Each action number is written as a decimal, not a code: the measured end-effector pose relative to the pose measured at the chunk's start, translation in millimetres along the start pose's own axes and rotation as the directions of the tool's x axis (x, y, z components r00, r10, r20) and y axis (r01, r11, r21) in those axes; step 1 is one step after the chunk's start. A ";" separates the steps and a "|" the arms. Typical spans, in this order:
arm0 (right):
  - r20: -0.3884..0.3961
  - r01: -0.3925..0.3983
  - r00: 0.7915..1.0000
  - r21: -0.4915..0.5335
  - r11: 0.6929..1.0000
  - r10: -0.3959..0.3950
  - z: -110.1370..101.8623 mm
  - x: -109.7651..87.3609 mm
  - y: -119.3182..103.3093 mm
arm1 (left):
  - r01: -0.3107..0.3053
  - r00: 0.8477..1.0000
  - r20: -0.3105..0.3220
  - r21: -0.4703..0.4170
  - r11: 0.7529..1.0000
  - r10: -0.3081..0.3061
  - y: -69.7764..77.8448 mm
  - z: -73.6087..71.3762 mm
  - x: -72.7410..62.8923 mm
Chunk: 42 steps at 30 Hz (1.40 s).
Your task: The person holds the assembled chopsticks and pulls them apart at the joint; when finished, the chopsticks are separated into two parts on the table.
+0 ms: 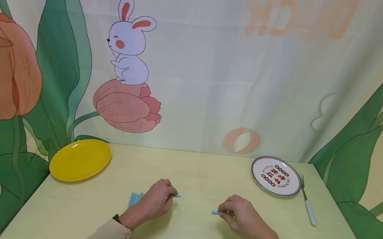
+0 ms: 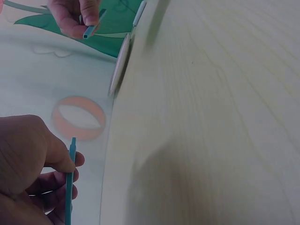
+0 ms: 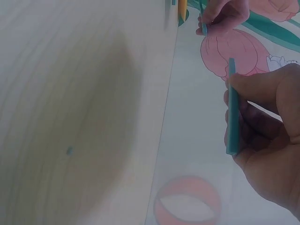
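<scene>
Above the table, my left hand [image 1: 157, 199] pinches a thin blue stick [image 1: 177, 196] between thumb and fingers. In the left wrist view that stick [image 2: 69, 192] has a narrower tip. To the right, apart from it, my right hand [image 1: 242, 217] holds a similar blue stick [image 1: 215, 212], its end pointing left. The right wrist view shows more of this stick [image 3: 232, 108], lying along the fingers under the thumb. Several more blue sticks [image 1: 133, 199] lie side by side on the table, partly hidden behind my left hand and wrist.
A yellow plate [image 1: 80, 160] lies at the table's back left. At the back right are a white patterned plate [image 1: 276, 176] and a fork [image 1: 308, 205] with a pale handle. A printed curtain [image 1: 202, 68] hangs behind the table. A small blue piece [image 3: 69, 150] shows on the tabletop.
</scene>
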State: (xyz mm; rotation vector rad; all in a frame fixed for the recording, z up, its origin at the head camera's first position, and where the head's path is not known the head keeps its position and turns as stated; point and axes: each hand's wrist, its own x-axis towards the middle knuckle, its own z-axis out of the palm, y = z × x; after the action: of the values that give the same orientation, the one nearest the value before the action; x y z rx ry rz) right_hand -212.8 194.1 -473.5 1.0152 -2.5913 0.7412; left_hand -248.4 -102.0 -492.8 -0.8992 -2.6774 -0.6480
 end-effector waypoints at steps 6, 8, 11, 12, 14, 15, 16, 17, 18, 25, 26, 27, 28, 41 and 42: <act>0.024 0.003 1.000 0.034 0.999 -0.004 -0.3 -3.4 -2.6 | -0.006 1.000 0.022 -0.021 1.000 0.007 -3.8 7.0 0.5; 0.038 0.000 0.999 0.047 0.999 -0.002 -0.4 -4.7 -3.8 | -0.008 1.000 0.030 -0.020 1.000 0.008 -4.8 9.0 0.9; 0.052 -0.002 0.999 0.057 0.998 0.000 -0.3 -6.7 -5.0 | -0.017 0.999 0.043 -0.019 1.000 0.018 -5.6 11.1 2.1; 0.056 -0.003 0.998 0.060 0.998 0.000 -0.1 -7.3 -5.4 | -0.018 0.999 0.048 -0.015 1.000 0.019 -6.0 12.0 2.4; 0.064 -0.007 0.998 0.065 0.998 0.003 0.3 -8.7 -5.6 | -0.024 0.998 0.057 -0.014 1.000 0.025 -6.4 13.5 3.7; 0.067 -0.007 0.998 0.068 0.998 0.002 0.5 -9.3 -5.6 | -0.026 0.998 0.062 -0.010 1.000 0.027 -6.6 14.4 4.3; 0.073 -0.008 0.997 0.071 0.997 0.003 0.8 -9.9 -5.7 | -0.027 0.997 0.066 -0.004 1.000 0.027 -6.9 15.3 4.9; 0.080 -0.009 0.997 0.077 0.997 0.003 1.1 -10.4 -5.7 | -0.029 0.997 0.070 0.002 1.000 0.029 -7.5 16.6 5.4; 0.085 -0.007 0.996 0.083 0.997 0.000 1.4 -10.9 -5.8 | -0.029 0.997 0.075 0.008 1.000 0.029 -8.0 17.8 6.0; 0.097 0.029 0.995 0.091 0.995 -0.038 1.8 -14.1 -7.1 | -0.023 0.994 0.112 0.026 0.999 0.020 -10.6 24.8 8.0; 0.098 0.035 0.994 0.093 0.995 -0.044 1.8 -14.6 -7.2 | -0.022 0.993 0.113 0.026 0.999 0.019 -10.8 25.5 8.5; 0.100 0.042 0.994 0.093 0.995 -0.051 1.9 -15.3 -7.4 | -0.018 0.993 0.117 0.024 1.000 0.015 -10.8 26.3 8.8; 0.101 0.048 0.993 0.097 0.994 -0.058 2.1 -15.8 -7.5 | -0.017 0.993 0.118 0.019 1.000 0.015 -10.9 27.0 9.3; 0.175 0.046 0.983 0.096 0.994 -0.063 6.8 -23.9 -8.1 | -0.007 0.989 0.149 0.010 1.000 0.006 -13.9 35.0 12.6; 0.179 0.046 0.982 0.097 0.994 -0.063 7.2 -24.3 -8.3 | 0.000 0.988 0.154 0.008 1.000 -0.002 -13.8 35.4 13.0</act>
State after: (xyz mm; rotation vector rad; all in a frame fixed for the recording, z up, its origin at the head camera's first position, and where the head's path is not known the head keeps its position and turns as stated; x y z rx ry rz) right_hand -189.9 198.6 -486.5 1.2297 -2.6905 0.7951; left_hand -270.1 -88.1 -523.5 -0.9836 -2.8141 -0.5893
